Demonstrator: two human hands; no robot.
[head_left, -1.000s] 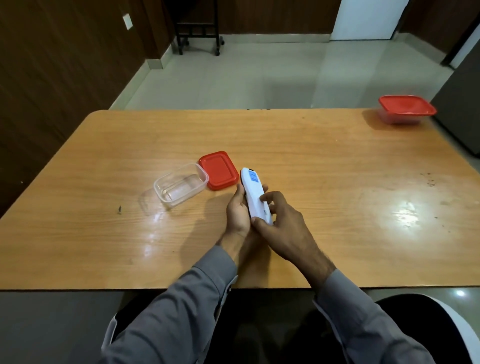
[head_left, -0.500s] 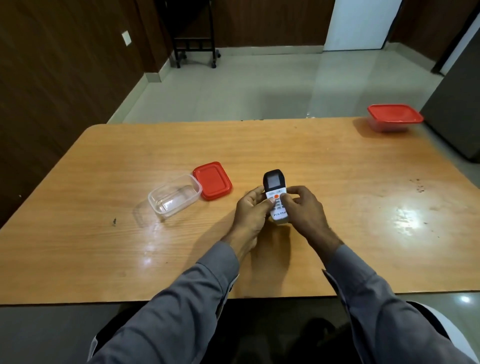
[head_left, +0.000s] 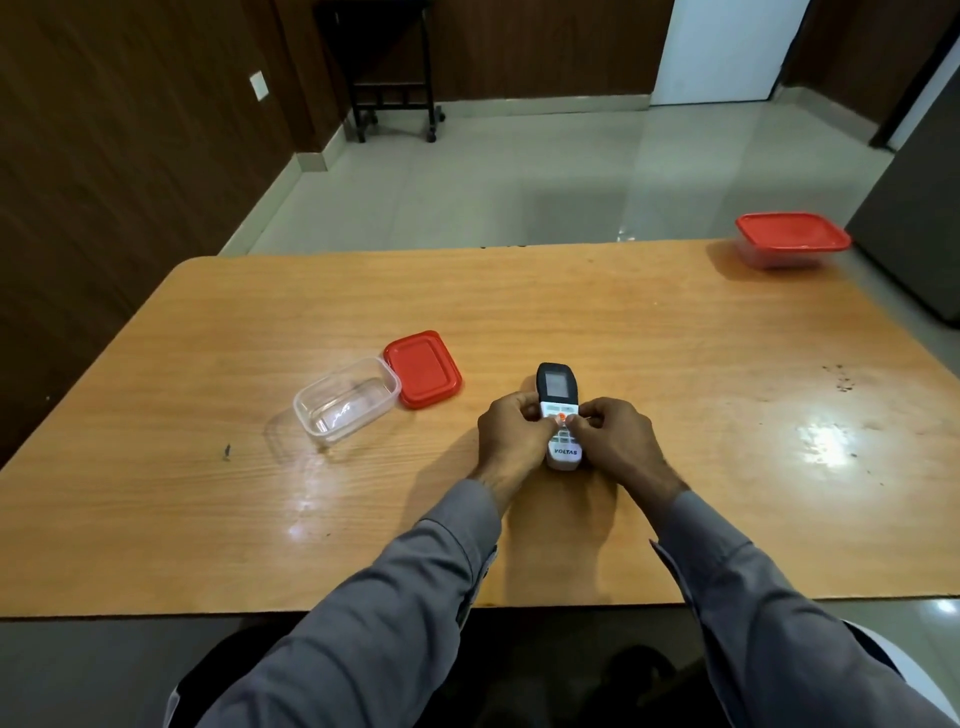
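Observation:
A white remote control (head_left: 558, 385) with a dark screen end and an orange button faces up over the middle of the wooden table (head_left: 649, 338). My left hand (head_left: 511, 434) grips its left side, thumb on the keypad. My right hand (head_left: 615, 441) grips its right side, thumb near the orange button. The remote's lower edges are hidden by my fingers. I cannot tell whether it touches the table.
An open clear plastic box (head_left: 347, 400) lies left of the remote, its red lid (head_left: 423, 369) flat beside it. A second clear box with a red lid (head_left: 792, 239) stands at the table's far right corner. A black wheeled stand (head_left: 395, 98) is by the far wall.
The remote was turned from back up to buttons and screen up. Both hands shifted from one end to gripping its two sides with thumbs on the keypad.

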